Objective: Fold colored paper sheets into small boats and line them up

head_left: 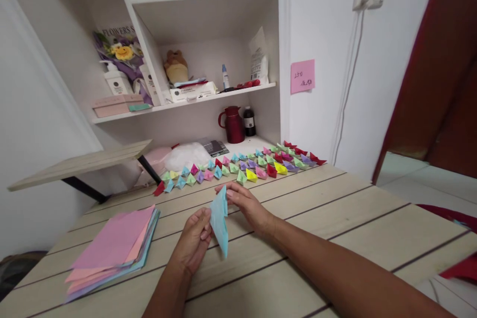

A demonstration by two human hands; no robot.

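A light blue sheet of folded paper (219, 221) is held upright over the middle of the table, its lower end tapering to a point. My left hand (196, 238) pinches it at the left edge, thumb in front. At the upper right edge, my right hand (246, 203) has its fingers around the fold, some of them partly hidden behind the paper. Beyond my hands, several small folded paper boats (241, 177) in many colours stand in rows. To the left lies a stack of coloured paper sheets (112, 243), pink on top.
A small raised wooden stand (85, 164) is at the left rear of the table. White shelves (203, 2) behind hold bottles, boxes and a dark red jug (234, 125). A clear plastic bag (188, 156) lies behind the boats. A pink note (302, 76) is stuck on the wall.
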